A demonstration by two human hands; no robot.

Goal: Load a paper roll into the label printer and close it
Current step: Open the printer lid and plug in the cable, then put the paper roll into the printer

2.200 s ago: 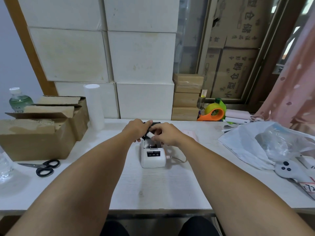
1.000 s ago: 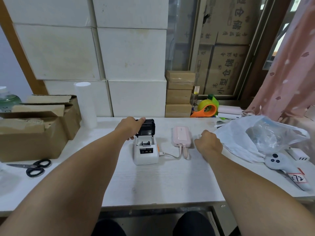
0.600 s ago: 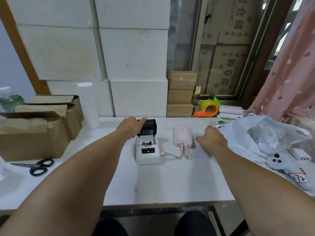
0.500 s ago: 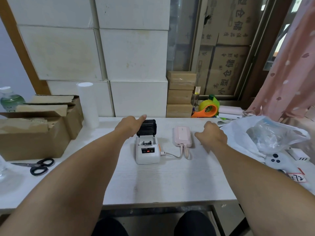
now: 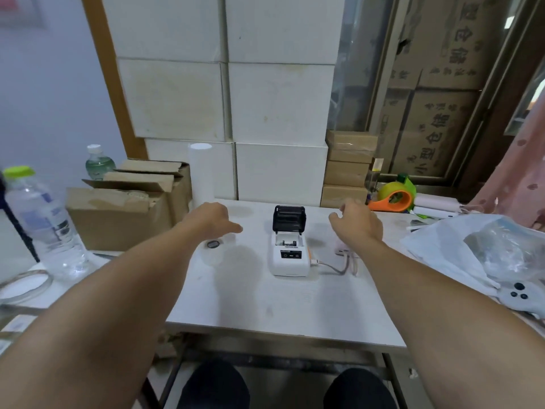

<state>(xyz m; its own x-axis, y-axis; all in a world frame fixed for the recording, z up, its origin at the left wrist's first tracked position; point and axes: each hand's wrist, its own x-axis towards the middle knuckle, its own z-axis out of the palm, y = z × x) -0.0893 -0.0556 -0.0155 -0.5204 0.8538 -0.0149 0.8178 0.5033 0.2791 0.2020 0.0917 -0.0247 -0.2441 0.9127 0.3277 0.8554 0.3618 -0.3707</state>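
The label printer (image 5: 289, 255) stands at the centre of the white worktop (image 5: 265, 305), its black lid (image 5: 289, 218) raised upright and its paper bay exposed. The left hand (image 5: 213, 221) hovers to the printer's left and the right hand (image 5: 356, 224) to its right, each grip loosely apart and holding nothing. A small dark round object (image 5: 213, 244) lies on the worktop just below the left hand; a tall white roll (image 5: 201, 172) stands behind it.
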